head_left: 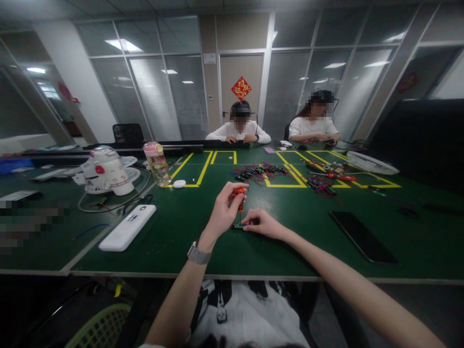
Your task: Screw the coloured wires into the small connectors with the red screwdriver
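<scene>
My left hand (229, 205) is closed around the orange handle of a small screwdriver (240, 199). The screwdriver stands upright, its thin shaft pointing down at a small green circuit board (237, 226) on the table. Whether the tip sits in a screw is too small to tell. Low at the table top, my right hand (263, 224) pinches the right end of that board between thumb and fingers. Beyond my hands lies a pile of small boards with red and black wires (259, 171).
A white power bank (128, 227) lies left, a black phone (362, 237) right. A pink-lidded bottle (157, 164), a white earbud case (179, 184) and a white jug (108, 169) stand at the left back. Red-handled pliers (340, 177) lie right. Two people sit across the table.
</scene>
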Tool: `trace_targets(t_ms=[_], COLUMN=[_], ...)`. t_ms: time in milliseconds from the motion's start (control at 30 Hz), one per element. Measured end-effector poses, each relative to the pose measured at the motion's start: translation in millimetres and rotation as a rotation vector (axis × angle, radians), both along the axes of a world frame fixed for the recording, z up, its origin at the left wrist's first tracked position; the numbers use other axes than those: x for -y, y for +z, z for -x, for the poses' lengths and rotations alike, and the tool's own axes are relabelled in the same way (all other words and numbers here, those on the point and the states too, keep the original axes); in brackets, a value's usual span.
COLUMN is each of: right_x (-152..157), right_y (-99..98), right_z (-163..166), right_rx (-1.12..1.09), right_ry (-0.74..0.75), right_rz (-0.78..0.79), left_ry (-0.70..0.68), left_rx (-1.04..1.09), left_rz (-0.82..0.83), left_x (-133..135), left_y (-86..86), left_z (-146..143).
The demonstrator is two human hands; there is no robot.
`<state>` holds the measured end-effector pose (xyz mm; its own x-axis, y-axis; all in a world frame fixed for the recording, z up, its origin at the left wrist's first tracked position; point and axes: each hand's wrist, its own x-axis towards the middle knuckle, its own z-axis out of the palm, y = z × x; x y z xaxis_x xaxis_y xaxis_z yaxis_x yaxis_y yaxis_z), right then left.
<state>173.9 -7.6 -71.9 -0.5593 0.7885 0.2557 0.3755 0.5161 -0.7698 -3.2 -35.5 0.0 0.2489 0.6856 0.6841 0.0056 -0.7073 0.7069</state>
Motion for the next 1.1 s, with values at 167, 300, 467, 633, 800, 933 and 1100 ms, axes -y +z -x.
trace_targets(t_ms=[167, 300, 467, 633, 800, 933, 1100], right_x=[1.2, 1.7, 1.4, 0.5, -0.6, -0.1, 1.8], right_y=[2.1, 2.8, 2.4, 1.1, -1.3, -0.7, 1.4], right_z=[0.0, 0.4, 0.2, 0.0, 0.1, 0.0, 0.3], right_rx=[0.012, 0.016, 0.01, 0.02, 0.0, -0.005, -0.002], right_ry=[0.0, -0.006, 0.003, -0.004, -0.006, -0.009, -0.01], right_rz=[0.008, 0.01, 0.0, -0.009, -0.003, 0.008, 0.002], left_ry=[-0.058, -0.007, 0.164, 0.321, 0.312, 0.155, 0.179], left_rx=[0.003, 0.055, 0.066, 0.029, 0.0, 0.042, 0.029], left_rz=[0.047, 0.051, -0.018, -0.131, -0.127, -0.05, -0.057], left_x=[0.2, 0.1, 0.8, -0.6, -0.9, 0.3, 1.5], left_y=[-0.3, -1.2, -2.3, -3.6, -3.0, -4.1, -3.5], left_z=[-2.8, -2.9, -2.1, -0.4, 2.1, 1.2, 0.8])
